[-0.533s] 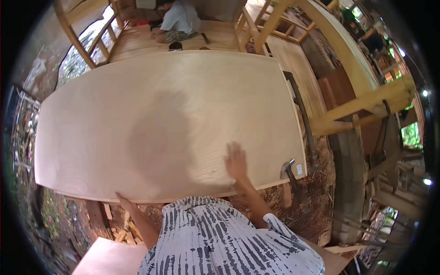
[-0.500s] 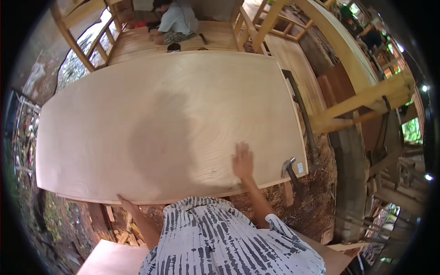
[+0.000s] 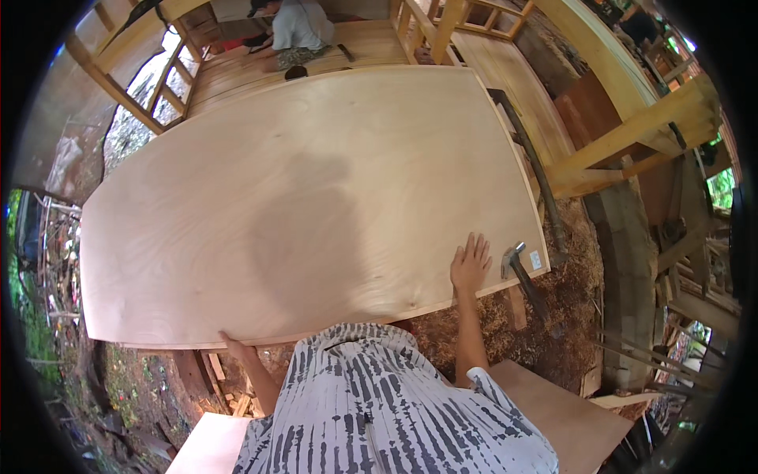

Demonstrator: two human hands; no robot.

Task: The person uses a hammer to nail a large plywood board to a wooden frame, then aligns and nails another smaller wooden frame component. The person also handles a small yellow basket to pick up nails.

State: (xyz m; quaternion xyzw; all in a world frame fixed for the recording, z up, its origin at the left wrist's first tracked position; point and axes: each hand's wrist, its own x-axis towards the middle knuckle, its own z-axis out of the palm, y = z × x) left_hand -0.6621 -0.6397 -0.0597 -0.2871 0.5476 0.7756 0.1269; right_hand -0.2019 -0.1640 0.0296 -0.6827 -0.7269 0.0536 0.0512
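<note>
A large pale plywood sheet (image 3: 181, 229) lies flat before me, my shadow falling across its middle. My left hand (image 3: 239, 351) grips the near edge, thumb on top; its other fingers are hidden by the sheet's edge. Close to the near right corner, my right hand (image 3: 471, 267) rests palm down on the surface, fingers stretched out and holding nothing. Just right of it, a claw hammer (image 3: 518, 265) lies with its head on the sheet and its dark handle reaching past the near edge.
A person (image 3: 298, 31) sits on the wooden plank floor (image 3: 229, 79) beyond the sheet. Timber framing (image 3: 632, 142) stands at the right, beside a dark pole (image 3: 537, 166). Sawdust and wood scraps cover the ground (image 3: 568, 316). Another board (image 3: 545, 419) lies behind me at right.
My right hand has slid right across the sheet, closer to the hammer. My left hand keeps its place on the near edge. The whole view has shifted a little.
</note>
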